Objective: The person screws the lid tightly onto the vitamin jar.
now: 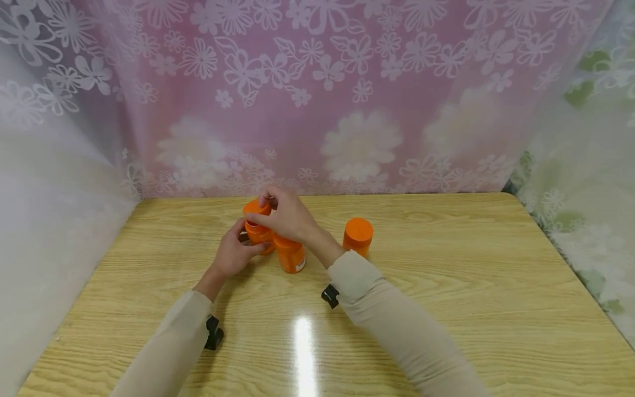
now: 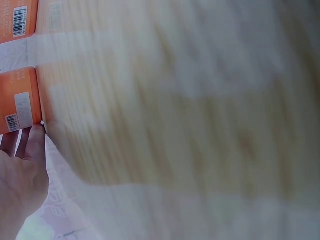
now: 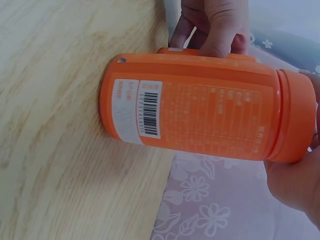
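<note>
In the head view my left hand (image 1: 234, 252) grips an orange plastic bottle (image 1: 258, 234) standing on the table. My right hand (image 1: 289, 216) pinches its orange lid (image 1: 254, 208), which is raised at a slant over the bottle's mouth. Just in front, partly under the right hand, stands a second orange bottle (image 1: 291, 258). The right wrist view shows a capped orange bottle (image 3: 200, 107) with a barcode label close up, the left hand (image 3: 215, 25) behind it. At the left wrist view's edge, the left hand (image 2: 25, 175) is against a bottle (image 2: 17, 100).
A third orange bottle (image 1: 358, 234) stands capped to the right, partly behind the right forearm. The wood-grain table (image 1: 446, 309) ends at a pink floral curtain (image 1: 317, 110). Black wrist cameras hang under both cuffs, the right one (image 1: 330, 296) close to the table.
</note>
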Demonstrator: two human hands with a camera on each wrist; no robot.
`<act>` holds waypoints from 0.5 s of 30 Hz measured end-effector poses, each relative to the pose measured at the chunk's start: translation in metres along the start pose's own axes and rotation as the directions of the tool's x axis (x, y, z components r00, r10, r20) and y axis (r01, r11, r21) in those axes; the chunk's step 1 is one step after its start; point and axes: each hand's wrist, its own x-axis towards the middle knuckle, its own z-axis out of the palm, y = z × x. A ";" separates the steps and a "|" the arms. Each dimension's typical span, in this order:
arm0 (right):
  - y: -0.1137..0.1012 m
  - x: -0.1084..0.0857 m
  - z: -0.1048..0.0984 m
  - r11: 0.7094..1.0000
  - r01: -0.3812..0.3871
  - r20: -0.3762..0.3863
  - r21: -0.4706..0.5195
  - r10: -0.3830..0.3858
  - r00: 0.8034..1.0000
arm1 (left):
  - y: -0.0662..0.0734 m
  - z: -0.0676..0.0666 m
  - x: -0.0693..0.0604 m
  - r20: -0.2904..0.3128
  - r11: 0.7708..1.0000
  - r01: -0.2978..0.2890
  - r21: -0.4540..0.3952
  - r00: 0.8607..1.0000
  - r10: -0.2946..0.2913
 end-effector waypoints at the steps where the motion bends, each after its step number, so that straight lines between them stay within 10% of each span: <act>1: 0.000 0.000 0.000 1.000 0.008 0.000 -0.003 -0.008 1.000 | 0.000 0.000 0.000 0.001 1.000 0.000 0.000 1.000 0.000; 15: 0.002 0.001 0.001 0.979 -0.001 0.080 -0.205 0.018 0.997 | 0.004 -0.001 -0.003 0.011 1.000 0.001 -0.017 1.000 -0.001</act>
